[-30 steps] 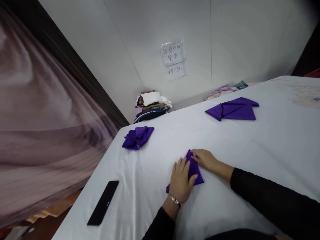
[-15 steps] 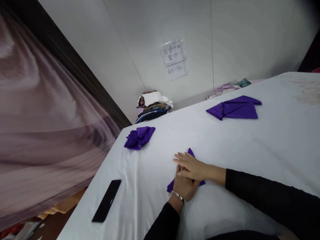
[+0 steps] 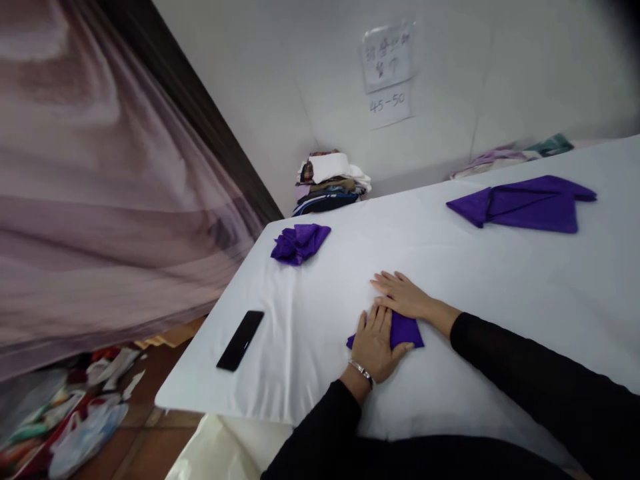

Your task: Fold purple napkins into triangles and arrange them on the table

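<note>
A folded purple cloth napkin (image 3: 406, 331) lies on the white-covered table (image 3: 320, 373) in front of me, partly hidden under my hands. My left hand (image 3: 375, 341), with a silver bracelet at its wrist, presses flat on the napkin's left part, fingers outstretched and thumb apart. Across its far corner rests my right hand (image 3: 404, 295), palm down, its fingers stretched to the left. Their fingertips meet or nearly meet near the napkin's top.
A crumpled purple napkin (image 3: 300, 244) sits at the far left, a folded purple napkin (image 3: 537, 205) at the far right. Near the left edge lies a black phone (image 3: 241, 340). Stacked clothes (image 3: 331, 183) stand behind the table, below a paper sign (image 3: 389, 57). A curtain (image 3: 125, 220) hangs left.
My right hand has slid off the back of my left hand toward the napkin's far corner, uncovering more purple cloth. The whole view has also shifted.
</note>
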A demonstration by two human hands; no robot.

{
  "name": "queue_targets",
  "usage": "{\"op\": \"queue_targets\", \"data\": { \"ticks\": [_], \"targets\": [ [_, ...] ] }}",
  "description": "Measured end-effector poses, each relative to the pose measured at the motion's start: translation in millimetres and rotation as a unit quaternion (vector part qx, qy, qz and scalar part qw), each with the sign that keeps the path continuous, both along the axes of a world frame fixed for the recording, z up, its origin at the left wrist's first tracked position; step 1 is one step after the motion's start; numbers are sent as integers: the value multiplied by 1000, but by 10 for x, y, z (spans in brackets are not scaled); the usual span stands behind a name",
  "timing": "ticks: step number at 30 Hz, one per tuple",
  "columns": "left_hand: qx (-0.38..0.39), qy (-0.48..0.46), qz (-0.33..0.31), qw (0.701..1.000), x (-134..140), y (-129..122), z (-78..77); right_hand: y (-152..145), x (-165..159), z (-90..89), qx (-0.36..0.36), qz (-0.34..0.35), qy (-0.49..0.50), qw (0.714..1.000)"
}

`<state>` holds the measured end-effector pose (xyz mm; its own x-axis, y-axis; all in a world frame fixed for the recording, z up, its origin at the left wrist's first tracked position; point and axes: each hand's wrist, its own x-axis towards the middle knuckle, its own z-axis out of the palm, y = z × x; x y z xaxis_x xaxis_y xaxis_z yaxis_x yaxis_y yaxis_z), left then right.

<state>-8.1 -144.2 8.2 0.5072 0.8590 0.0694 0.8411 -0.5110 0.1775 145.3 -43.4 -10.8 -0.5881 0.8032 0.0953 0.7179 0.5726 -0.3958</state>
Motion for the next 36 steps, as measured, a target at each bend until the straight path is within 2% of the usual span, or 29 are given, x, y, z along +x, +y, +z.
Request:
{"op": "queue_targets", "data": {
  "ticks": [7, 11, 14, 16, 20, 26, 32, 36],
  "targets": [
    [8, -4, 137, 991, -747, -521, -62, 10, 15, -53, 4, 6, -24, 1000],
    [27, -133, 200, 970, -956, -601, -42, 15, 23, -49, 0, 10, -34, 999],
    [37, -253, 235, 938, -868, -534, -24, 12, 28, -47, 3, 5, -36, 999],
    [7, -297, 253, 921, -757, -475, -18, 7, 34, -44, 1, 1, -37, 999],
    [-46, -338, 277, 898, -599, -387, -13, -6, 50, -33, -9, -5, -34, 999],
    [-85, -408, 303, 857, -556, -343, 3, -22, 62, -11, -16, -8, -24, 1000],
    [-134, -494, 326, 795, -454, -345, 17, -28, 61, -4, -11, -7, -21, 1000],
    [-157, -514, 318, 781, -406, -321, -15, -23, 59, -15, 0, -9, -24, 1000]
  ]
}}
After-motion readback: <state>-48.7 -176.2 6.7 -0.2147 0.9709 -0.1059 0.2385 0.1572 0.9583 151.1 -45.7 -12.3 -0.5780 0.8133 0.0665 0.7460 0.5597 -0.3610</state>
